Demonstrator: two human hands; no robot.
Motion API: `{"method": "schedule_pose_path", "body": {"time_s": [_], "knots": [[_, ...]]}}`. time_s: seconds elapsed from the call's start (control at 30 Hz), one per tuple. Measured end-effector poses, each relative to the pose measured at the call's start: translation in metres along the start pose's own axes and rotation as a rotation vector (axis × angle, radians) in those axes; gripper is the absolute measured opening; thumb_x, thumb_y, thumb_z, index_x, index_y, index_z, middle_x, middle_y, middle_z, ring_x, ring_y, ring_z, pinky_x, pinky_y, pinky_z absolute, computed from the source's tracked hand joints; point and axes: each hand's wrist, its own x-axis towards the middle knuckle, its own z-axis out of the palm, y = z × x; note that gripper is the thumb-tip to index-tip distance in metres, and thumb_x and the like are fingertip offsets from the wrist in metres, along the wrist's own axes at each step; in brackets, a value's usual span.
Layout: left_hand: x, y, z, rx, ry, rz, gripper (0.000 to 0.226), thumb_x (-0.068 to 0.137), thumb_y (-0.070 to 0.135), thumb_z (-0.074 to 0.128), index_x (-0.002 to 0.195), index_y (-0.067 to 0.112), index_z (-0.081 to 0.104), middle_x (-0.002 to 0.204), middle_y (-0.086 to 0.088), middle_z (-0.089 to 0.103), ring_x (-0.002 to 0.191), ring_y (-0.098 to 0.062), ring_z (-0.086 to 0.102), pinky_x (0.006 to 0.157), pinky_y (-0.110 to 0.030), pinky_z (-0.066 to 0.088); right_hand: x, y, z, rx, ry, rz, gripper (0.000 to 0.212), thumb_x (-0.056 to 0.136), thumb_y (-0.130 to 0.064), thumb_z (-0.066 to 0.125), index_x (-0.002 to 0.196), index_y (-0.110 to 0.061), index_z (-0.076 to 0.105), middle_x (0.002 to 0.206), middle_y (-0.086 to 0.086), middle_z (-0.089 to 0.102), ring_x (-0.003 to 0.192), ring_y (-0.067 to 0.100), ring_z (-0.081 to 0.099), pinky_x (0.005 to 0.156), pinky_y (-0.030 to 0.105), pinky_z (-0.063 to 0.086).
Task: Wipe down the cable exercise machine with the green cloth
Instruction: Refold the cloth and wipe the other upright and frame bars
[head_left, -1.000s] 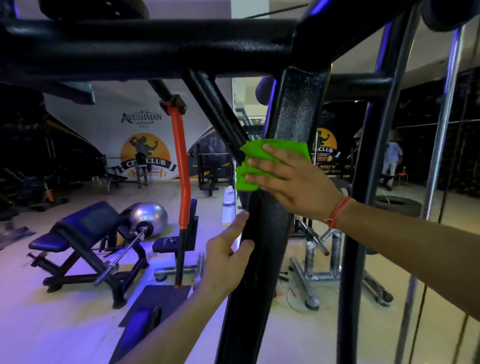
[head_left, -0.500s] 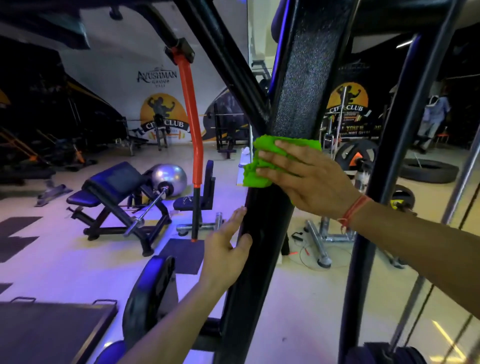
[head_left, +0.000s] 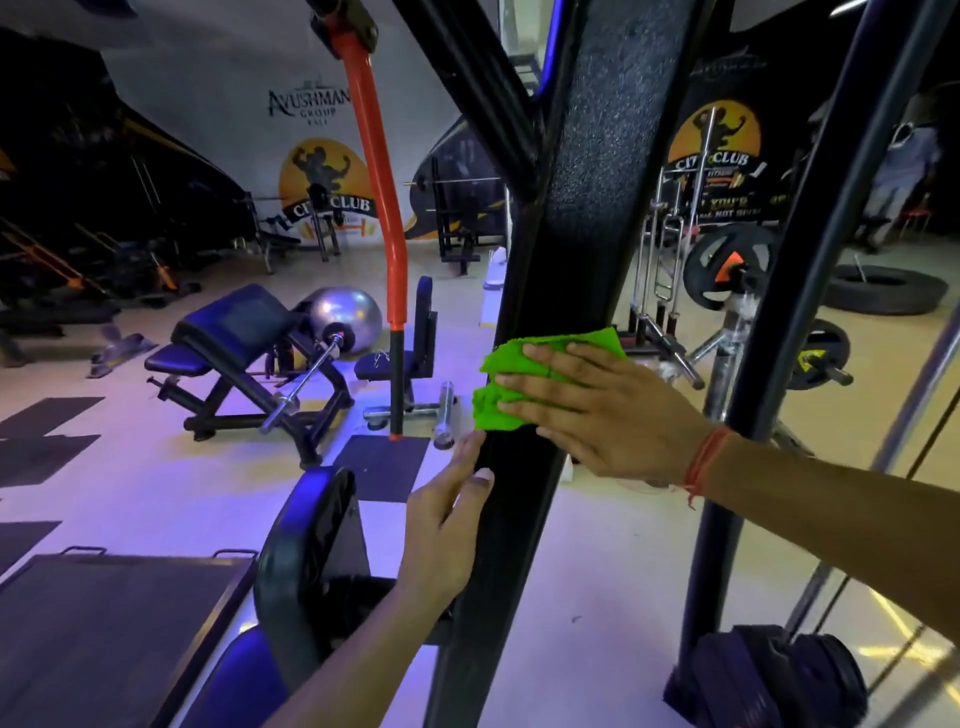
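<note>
Fingers (head_left: 540, 387) of the right hand (head_left: 608, 410) lie straight and spread across the green cloth (head_left: 506, 397), pressing it flat against the black upright post (head_left: 587, 218) of the cable exercise machine; this grip is released, a flat palm push and no clench. The left hand (head_left: 447, 535) sits just below the cloth, thumb on the post's front face and fingers along its left edge, so it rests on the steel lightly; whether the fingers curl behind the post cannot be told from here.

Judging by its bunched folds, the cloth is soft, light and limp (it would slump if let go), so flat pressure from the palm suits it better than a pinch, and the place to bear on it is its middle, where the fingers already cover it. It is bright green, crumpled into a rough pad, with its left edge wrapping slightly past the post's corner. The post itself looks rigid and heavy, coated in a pebbled, slightly glossy black finish that should give the cloth some drag. A thinner dark upright (head_left: 779, 332) stands to the right, and a padded seat edge (head_left: 306, 540) sits low on the left.
</note>
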Motion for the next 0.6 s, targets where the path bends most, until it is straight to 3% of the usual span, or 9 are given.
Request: {"method": "schedule_pose_path", "body": {"time_s": [0.13, 0.2, 0.3, 0.37, 0.43, 0.47, 0.5, 0.53, 0.6], "knots": [[0.001, -0.018, -0.005, -0.019, 0.023, 0.023, 0.042, 0.098, 0.023, 0.054, 0.140, 0.020, 0.059, 0.146, 0.002, 0.048, 0.143, -0.025, 0.040, 0.119, -0.050, 0.030, 0.005, -0.011, 0.008, 0.032, 0.136, 0.283, 0.051, 0.104, -0.034, 0.050, 0.154, -0.029, 0.041, 0.164, -0.007, 0.031, 0.155, 0.026, 0.022, 0.123, 0.047, 0.025], [-0.001, -0.031, -0.005, -0.006, 0.019, 0.040, 0.047, 0.094, 0.029, 0.054, 0.140, 0.020, 0.058, 0.145, 0.001, 0.053, 0.142, -0.024, 0.042, 0.118, -0.046, 0.034, -0.001, -0.036, 0.024, 0.024, 0.145, 0.207, 0.054, 0.102, -0.034, 0.055, 0.154, -0.026, 0.041, 0.163, -0.004, 0.033, 0.154, 0.028, 0.024, 0.122, 0.046, 0.026], [-0.005, -0.051, -0.006, -0.013, 0.035, 0.096, 0.049, 0.091, 0.035, 0.055, 0.139, 0.028, 0.059, 0.140, -0.008, 0.048, 0.136, -0.033, 0.038, 0.113, -0.053, 0.032, -0.006, -0.025, 0.032, -0.082, 0.116, -0.037, 0.049, 0.105, -0.035, 0.052, 0.152, -0.027, 0.045, 0.162, -0.005, 0.036, 0.152, 0.026, 0.028, 0.121, 0.045, 0.029], [-0.003, -0.064, -0.005, -0.006, 0.037, 0.193, 0.047, 0.090, 0.037, 0.057, 0.137, 0.033, 0.060, 0.141, -0.001, 0.053, 0.139, -0.026, 0.040, 0.117, -0.054, 0.033, 0.002, -0.010, 0.033, -0.117, 0.204, 0.059, 0.046, 0.106, -0.033, 0.049, 0.152, -0.026, 0.046, 0.161, -0.004, 0.037, 0.152, 0.028, 0.028, 0.121, 0.047, 0.029], [0.001, -0.081, -0.004, -0.027, 0.052, 0.243, 0.043, 0.090, 0.033, 0.058, 0.133, 0.036, 0.063, 0.137, -0.004, 0.049, 0.134, -0.018, 0.050, 0.116, -0.049, 0.037, 0.005, -0.018, 0.043, -0.098, 0.300, 0.166, 0.046, 0.106, -0.031, 0.047, 0.152, -0.023, 0.046, 0.162, -0.001, 0.036, 0.153, 0.032, 0.025, 0.120, 0.052, 0.028], [0.002, -0.089, -0.003, -0.060, 0.056, 0.251, 0.042, 0.089, 0.033, 0.058, 0.131, 0.038, 0.064, 0.134, 0.001, 0.059, 0.114, -0.009, 0.066, 0.107, -0.039, 0.046, 0.003, -0.026, 0.050, -0.098, 0.314, 0.141, 0.046, 0.106, -0.030, 0.047, 0.151, -0.022, 0.047, 0.162, 0.000, 0.036, 0.153, 0.033, 0.024, 0.119, 0.054, 0.029], [0.003, -0.095, -0.001, -0.094, 0.051, 0.269, 0.042, 0.087, 0.035, 0.059, 0.129, 0.040, 0.065, 0.124, 0.003, 0.069, 0.083, 0.001, 0.061, 0.090, -0.027, 0.047, 0.000, -0.031, 0.056, -0.100, 0.299, 0.075, 0.045, 0.107, -0.029, 0.046, 0.151, -0.021, 0.047, 0.161, 0.000, 0.037, 0.153, 0.033, 0.024, 0.118, 0.054, 0.031], [0.003, -0.100, 0.001, -0.112, 0.049, 0.296, 0.044, 0.085, 0.038, 0.061, 0.128, 0.042, 0.065, 0.103, 0.011, 0.071, 0.078, 0.007, 0.052, 0.082, -0.020, 0.041, -0.003, -0.032, 0.058, -0.122, 0.282, 0.001, 0.044, 0.107, -0.028, 0.046, 0.150, -0.021, 0.048, 0.160, 0.000, 0.039, 0.153, 0.032, 0.026, 0.117, 0.054, 0.033], [0.006, -0.109, 0.004, -0.123, 0.060, 0.358, 0.047, 0.085, 0.034, 0.062, 0.132, 0.037, 0.063, 0.108, 0.021, 0.069, 0.094, 0.006, 0.061, 0.089, -0.017, 0.041, 0.001, -0.021, 0.056, -0.122, 0.330, -0.016, 0.042, 0.106, -0.026, 0.047, 0.148, -0.018, 0.052, 0.157, 0.002, 0.044, 0.151, 0.031, 0.031, 0.116, 0.053, 0.034]]}}
